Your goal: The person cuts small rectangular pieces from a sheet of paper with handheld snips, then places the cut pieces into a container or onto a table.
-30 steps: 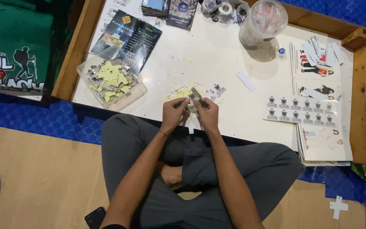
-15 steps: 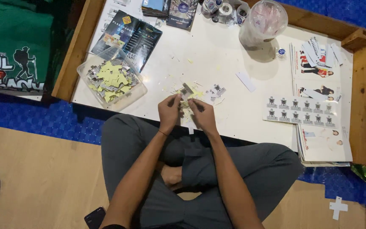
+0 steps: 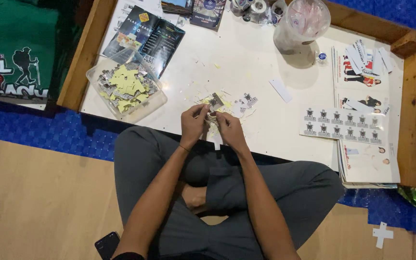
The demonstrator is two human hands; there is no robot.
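Hands meet at the near edge of the low white table [image 3: 266, 62], over the lap of a person sitting cross-legged in grey trousers. The left hand [image 3: 193, 126] pinches a small black-and-white sticker [image 3: 215, 102] between thumb and fingers, and the right hand [image 3: 229, 130] is closed on the same bit of paper from the other side, fingertips touching. Loose stickers and pale yellow backing scraps [image 3: 244, 102] lie on the table just beyond the hands. Near the left edge stands a clear plastic tub [image 3: 126, 84] filled with yellow scraps and stickers. Toward the right edge lies an uncut sticker sheet [image 3: 345, 124] with two rows of dark emblems, resting on printed sheets. A clear plastic jar [image 3: 302, 24] stands at the far edge.
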